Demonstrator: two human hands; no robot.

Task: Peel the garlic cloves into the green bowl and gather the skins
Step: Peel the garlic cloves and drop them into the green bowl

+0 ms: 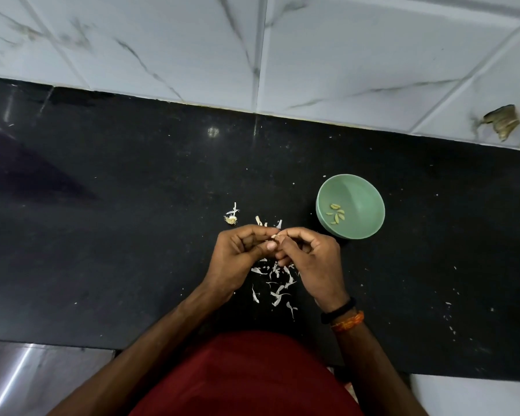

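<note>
- Head view looks straight down on a black speckled counter [132, 235] that runs across the middle of the frame, glossy enough to catch a small spot of light near its far edge.
- Behind it, along the top of the frame, stands a wall of white marble-look tiles [342, 55] with grey veins; at the upper right one tile has a chipped, brownish hole [503, 121].
- Right of centre sits the green bowl [364, 187], upright on the counter, with a few peeled garlic cloves [336, 214] lying in its bottom.
- Just left of the bowl the two hands meet above the counter — the left hand [237, 259] and the right hand [315, 259] both have their fingers curled, pinching one small garlic clove [275, 236] between the fingertips.
- Papery white skins [278, 283] lie scattered on the counter under and below the hands, with a few more just above them.
- A root end [231, 219] with skin on it lies apart, up and left of the hands.
- Black and orange wristbands [342, 313] circle the right wrist.
</note>
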